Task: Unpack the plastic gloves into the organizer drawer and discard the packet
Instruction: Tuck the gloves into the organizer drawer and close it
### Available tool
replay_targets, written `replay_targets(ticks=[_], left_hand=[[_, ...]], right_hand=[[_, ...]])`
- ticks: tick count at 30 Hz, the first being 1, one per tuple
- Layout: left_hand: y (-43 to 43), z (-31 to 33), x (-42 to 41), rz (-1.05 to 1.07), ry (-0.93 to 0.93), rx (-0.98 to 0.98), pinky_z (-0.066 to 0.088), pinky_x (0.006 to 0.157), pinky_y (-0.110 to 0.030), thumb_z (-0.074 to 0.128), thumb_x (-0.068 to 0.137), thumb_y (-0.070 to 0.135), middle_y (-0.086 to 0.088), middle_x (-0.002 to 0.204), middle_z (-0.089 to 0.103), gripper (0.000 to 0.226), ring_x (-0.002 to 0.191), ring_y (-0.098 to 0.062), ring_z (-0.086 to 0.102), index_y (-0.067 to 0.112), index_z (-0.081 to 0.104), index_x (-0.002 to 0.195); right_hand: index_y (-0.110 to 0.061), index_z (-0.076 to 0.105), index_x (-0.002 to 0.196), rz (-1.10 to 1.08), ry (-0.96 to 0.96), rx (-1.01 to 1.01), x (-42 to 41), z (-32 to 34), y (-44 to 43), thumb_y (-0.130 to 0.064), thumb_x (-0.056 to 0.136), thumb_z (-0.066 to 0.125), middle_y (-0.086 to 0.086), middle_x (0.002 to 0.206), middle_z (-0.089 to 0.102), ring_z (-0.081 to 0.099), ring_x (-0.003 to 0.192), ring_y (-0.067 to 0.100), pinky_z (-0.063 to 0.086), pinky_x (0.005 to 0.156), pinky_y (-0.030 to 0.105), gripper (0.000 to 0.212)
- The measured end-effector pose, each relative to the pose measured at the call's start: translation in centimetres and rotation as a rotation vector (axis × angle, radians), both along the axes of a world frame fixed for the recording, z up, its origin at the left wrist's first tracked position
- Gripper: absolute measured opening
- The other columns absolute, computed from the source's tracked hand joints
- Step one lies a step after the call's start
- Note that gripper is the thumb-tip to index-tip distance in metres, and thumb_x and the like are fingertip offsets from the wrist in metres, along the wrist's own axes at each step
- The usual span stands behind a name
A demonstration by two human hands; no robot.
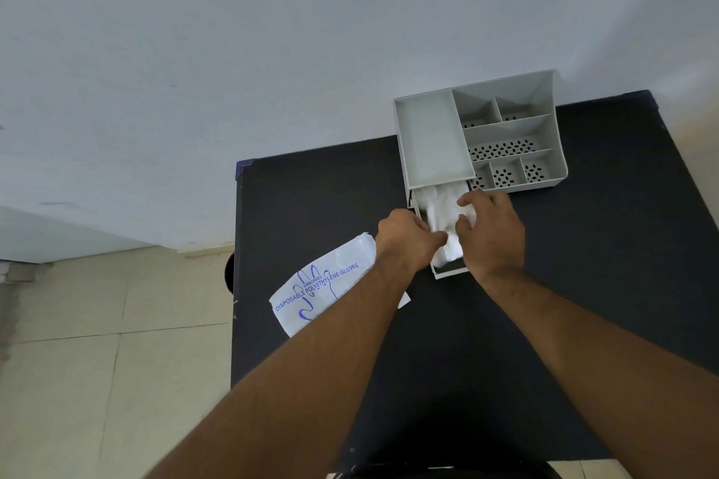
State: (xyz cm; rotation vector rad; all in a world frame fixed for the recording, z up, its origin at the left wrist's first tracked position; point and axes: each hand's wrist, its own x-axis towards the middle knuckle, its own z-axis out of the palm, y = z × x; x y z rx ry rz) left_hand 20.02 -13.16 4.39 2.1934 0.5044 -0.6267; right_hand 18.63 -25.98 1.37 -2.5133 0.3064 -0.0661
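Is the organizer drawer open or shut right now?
Open: the drawer is pulled out toward the person, with the gloves showing inside.

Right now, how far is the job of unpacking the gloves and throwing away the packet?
Done: the plastic gloves lie in the open drawer of the grey organizer, and the packet lies flat on the black table. In hand: the left hand and right hand are on the gloves in the drawer. Left: close the drawer and discard the packet.
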Motion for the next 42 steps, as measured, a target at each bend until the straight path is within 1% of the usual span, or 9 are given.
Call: replay_targets(ticks=[7, 11, 15, 21, 26, 34, 37, 40, 42], left_hand=[[-0.8, -0.2, -0.3, -0.108, -0.001, 0.030, 0.063, 0.071, -0.036, 0.072, 0.076, 0.016, -0.006, 0.084, 0.073, 0.009, 0.074, -0.023, 0.072, 0.010, 0.073, 0.082], [-0.3, -0.3, 0.2, -0.129, -0.049, 0.144, 0.058, 0.068, -0.030, 0.070, 0.084, 0.029, 0.001, 0.083, 0.073, 0.011, 0.075, -0.020, 0.070, 0.020, 0.076, 0.088], [0.3, -0.7, 0.5, -0.030, -0.097, 0.204, 0.059, 0.075, -0.035, 0.071, 0.083, 0.033, 0.003, 0.084, 0.070, 0.010, 0.078, -0.021, 0.068, 0.024, 0.067, 0.087], [1.3, -1.3, 0.6, 0.188, 0.034, 0.022, 0.058, 0.080, -0.036, 0.074, 0.076, 0.043, 0.001, 0.104, 0.062, 0.041, 0.087, -0.021, 0.065, 0.024, 0.051, 0.105], [0.7, -1.3, 1.1, 0.158, 0.023, 0.013, 0.060, 0.079, -0.039, 0.066, 0.074, 0.038, 0.000, 0.099, 0.066, 0.032, 0.085, -0.023, 0.067, 0.021, 0.061, 0.100], [1.7, -1.7, 3.0, 0.171, 0.006, -0.170, 0.051, 0.059, -0.023, 0.065, 0.088, 0.033, -0.006, 0.088, 0.074, 0.019, 0.081, -0.023, 0.073, 0.016, 0.070, 0.096], [2.5, -1.9, 2.8, 0.233, 0.020, -0.283, 0.048, 0.047, -0.017, 0.059, 0.091, 0.023, -0.006, 0.091, 0.076, 0.018, 0.080, -0.023, 0.075, 0.013, 0.073, 0.097], [2.8, -2.4, 2.7, 0.250, 0.024, -0.364, 0.063, 0.073, -0.031, 0.056, 0.093, 0.016, -0.010, 0.094, 0.076, 0.020, 0.080, -0.025, 0.074, 0.010, 0.075, 0.097], [2.8, -2.8, 2.7, 0.247, 0.026, -0.380, 0.062, 0.084, -0.038, 0.057, 0.093, 0.016, -0.011, 0.096, 0.076, 0.020, 0.084, -0.029, 0.075, 0.010, 0.075, 0.098]], right_hand=[[-0.021, 0.066, 0.110, 0.020, 0.029, -0.066, 0.2, -0.1, -0.4, -0.018, 0.088, 0.066, 0.002, 0.106, 0.067, 0.064, 0.091, 0.023, 0.046, 0.070, 0.030, 0.023], [-0.023, 0.069, 0.105, 0.008, -0.001, -0.132, -0.3, 0.1, -0.1, -0.032, 0.093, 0.054, -0.003, 0.088, 0.072, 0.062, 0.084, 0.023, 0.045, 0.064, 0.031, 0.021], [-0.020, 0.073, 0.108, 0.060, -0.058, -0.171, -0.8, 0.1, -0.2, -0.023, 0.092, 0.057, 0.002, 0.075, 0.072, 0.060, 0.081, 0.026, 0.047, 0.064, 0.034, 0.022], [-0.019, 0.077, 0.104, 0.117, -0.070, -0.328, -0.9, -0.9, -1.4, -0.015, 0.084, 0.071, 0.003, 0.096, 0.070, 0.056, 0.086, 0.029, 0.046, 0.068, 0.038, 0.022], [-0.017, 0.077, 0.103, 0.120, -0.059, -0.334, -0.6, -1.0, -0.8, -0.012, 0.080, 0.075, 0.008, 0.095, 0.061, 0.056, 0.086, 0.030, 0.046, 0.069, 0.039, 0.024], [-0.014, 0.065, 0.127, 0.471, -0.037, -0.189, 1.4, -0.7, 1.6, -0.017, 0.090, 0.062, 0.006, 0.124, 0.065, 0.064, 0.104, 0.028, 0.054, 0.085, 0.041, 0.037], [-0.015, 0.058, 0.131, 0.531, 0.011, -0.226, 2.5, -0.9, 2.0, -0.019, 0.091, 0.055, 0.006, 0.123, 0.063, 0.062, 0.105, 0.030, 0.053, 0.084, 0.042, 0.041], [-0.014, 0.054, 0.132, 0.586, 0.024, -0.390, 2.8, -1.2, 2.1, -0.024, 0.092, 0.050, 0.008, 0.121, 0.066, 0.060, 0.103, 0.032, 0.047, 0.088, 0.042, 0.042], [-0.012, 0.056, 0.127, 0.604, 0.045, -0.464, 2.9, -1.3, 2.3, -0.023, 0.091, 0.050, 0.009, 0.120, 0.067, 0.058, 0.104, 0.032, 0.044, 0.089, 0.042, 0.038]])
